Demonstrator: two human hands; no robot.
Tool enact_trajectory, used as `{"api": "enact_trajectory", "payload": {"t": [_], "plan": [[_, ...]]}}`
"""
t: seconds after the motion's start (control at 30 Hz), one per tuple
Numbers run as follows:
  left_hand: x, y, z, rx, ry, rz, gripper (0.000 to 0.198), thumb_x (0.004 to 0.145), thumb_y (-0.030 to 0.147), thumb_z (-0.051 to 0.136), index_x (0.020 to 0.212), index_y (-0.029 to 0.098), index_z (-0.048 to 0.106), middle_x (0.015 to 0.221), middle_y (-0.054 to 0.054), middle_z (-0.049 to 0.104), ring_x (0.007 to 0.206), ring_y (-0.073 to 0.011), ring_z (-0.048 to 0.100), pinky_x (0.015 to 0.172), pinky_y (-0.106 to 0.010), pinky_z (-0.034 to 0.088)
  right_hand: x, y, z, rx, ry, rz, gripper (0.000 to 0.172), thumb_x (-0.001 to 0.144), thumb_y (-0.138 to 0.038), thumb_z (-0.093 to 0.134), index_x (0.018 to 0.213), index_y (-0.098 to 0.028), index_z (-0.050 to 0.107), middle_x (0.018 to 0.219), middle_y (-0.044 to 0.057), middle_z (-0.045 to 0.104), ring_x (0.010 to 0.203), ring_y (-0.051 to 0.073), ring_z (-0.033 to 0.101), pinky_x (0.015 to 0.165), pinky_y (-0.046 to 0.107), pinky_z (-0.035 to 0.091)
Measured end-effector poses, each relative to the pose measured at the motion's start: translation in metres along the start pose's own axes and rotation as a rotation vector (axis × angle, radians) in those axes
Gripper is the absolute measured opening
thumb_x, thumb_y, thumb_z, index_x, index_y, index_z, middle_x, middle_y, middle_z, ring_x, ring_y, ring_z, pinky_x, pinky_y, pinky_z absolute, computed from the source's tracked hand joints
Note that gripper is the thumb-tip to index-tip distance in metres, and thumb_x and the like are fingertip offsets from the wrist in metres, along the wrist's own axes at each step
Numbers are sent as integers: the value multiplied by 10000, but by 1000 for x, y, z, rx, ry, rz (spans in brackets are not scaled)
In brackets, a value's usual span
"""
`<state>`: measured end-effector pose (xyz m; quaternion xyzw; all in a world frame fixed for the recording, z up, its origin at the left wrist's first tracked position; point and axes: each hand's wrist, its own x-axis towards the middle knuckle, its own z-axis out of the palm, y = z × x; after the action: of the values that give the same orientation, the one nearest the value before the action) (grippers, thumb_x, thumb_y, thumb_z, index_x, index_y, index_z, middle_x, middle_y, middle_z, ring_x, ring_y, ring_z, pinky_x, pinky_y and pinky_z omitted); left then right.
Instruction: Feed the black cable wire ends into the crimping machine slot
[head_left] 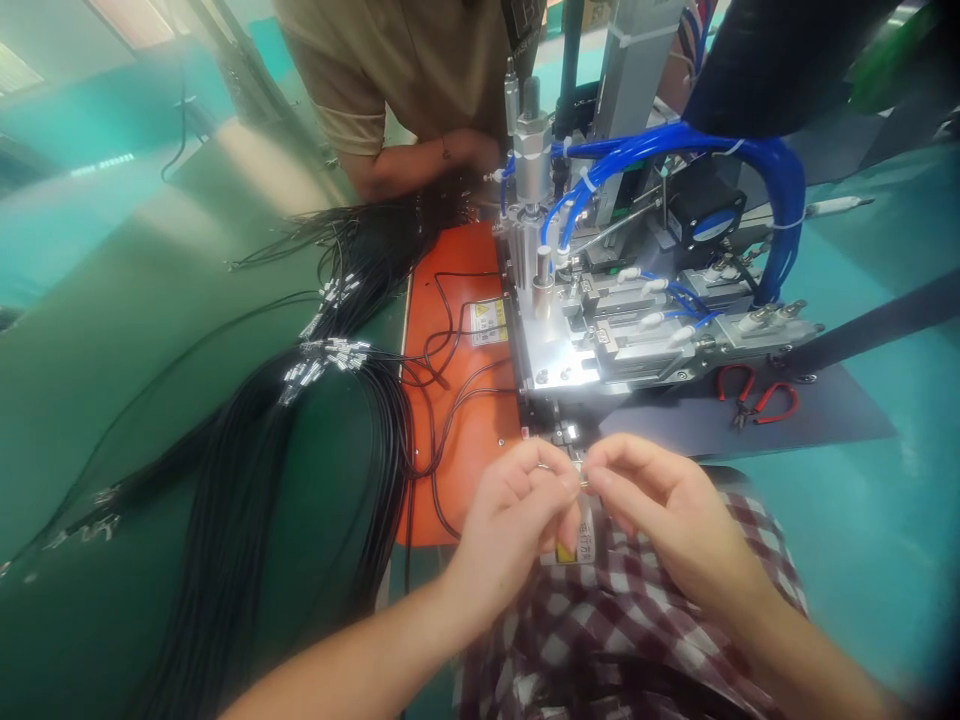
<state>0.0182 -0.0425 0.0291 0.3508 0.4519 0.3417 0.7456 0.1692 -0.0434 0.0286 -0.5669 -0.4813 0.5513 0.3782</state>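
My left hand and my right hand meet fingertip to fingertip just in front of the machine. Between them sits a tiny shiny metal piece, pinched from both sides; its kind is too small to make out. The fingers of both hands are closed and cover most of it. Behind the fingertips lies the front edge of the machine with a small metal fitting. Below them shows a label with a yellow patch. Several black cables cross the orange plate to the left of my hands.
Bundles of black cables with silver metal ends lie on the green table. Red-handled pliers rest on the grey board at right. Blue air hoses arch over the machine. Across from me is a co-worker's forearm.
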Motion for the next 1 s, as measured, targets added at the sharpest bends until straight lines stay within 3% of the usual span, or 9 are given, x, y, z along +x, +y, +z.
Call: {"api": "enact_trajectory", "payload": {"t": [0.2, 0.4, 0.67, 0.87, 1.0], "plan": [[0, 0, -1, -2, -19, -6, 117, 878, 220, 520, 773, 172, 504, 488, 45, 503, 435, -44, 353, 436, -137, 224, 1, 5, -3, -10, -12, -74, 127, 793, -316, 617, 760, -194, 631, 625, -13, 539, 531, 116, 448, 479, 223, 390], [2, 1, -2, -37, -39, 8, 101, 875, 214, 527, 784, 174, 510, 499, 49, 507, 421, -34, 318, 434, -131, 228, 3, 12, -1, 164, -103, 78, 251, 815, -429, 627, 760, -186, 602, 475, -85, 345, 412, 63, 260, 368, 179, 215], [2, -1, -3, -69, -43, 36, 110, 890, 213, 510, 789, 172, 498, 508, 46, 521, 412, -28, 293, 433, -126, 236, -2, 13, 3, 283, -152, 130, 303, 877, -454, 568, 745, -182, 546, 439, -101, 331, 407, 52, 238, 394, 171, 232], [2, -1, -3, -58, -52, 29, 113, 891, 224, 521, 793, 171, 503, 503, 46, 513, 425, -32, 327, 428, -122, 234, -6, 10, 3, 149, -5, -16, 134, 856, -322, 601, 822, -194, 622, 528, -71, 421, 433, 64, 318, 382, 173, 266], [2, -1, -3, -61, -61, 4, 114, 887, 219, 524, 785, 170, 504, 500, 46, 507, 437, -41, 364, 432, -125, 258, -3, 7, 0, 58, -12, -65, 100, 826, -284, 617, 800, -191, 640, 578, -44, 493, 463, 72, 370, 405, 182, 310]]}}
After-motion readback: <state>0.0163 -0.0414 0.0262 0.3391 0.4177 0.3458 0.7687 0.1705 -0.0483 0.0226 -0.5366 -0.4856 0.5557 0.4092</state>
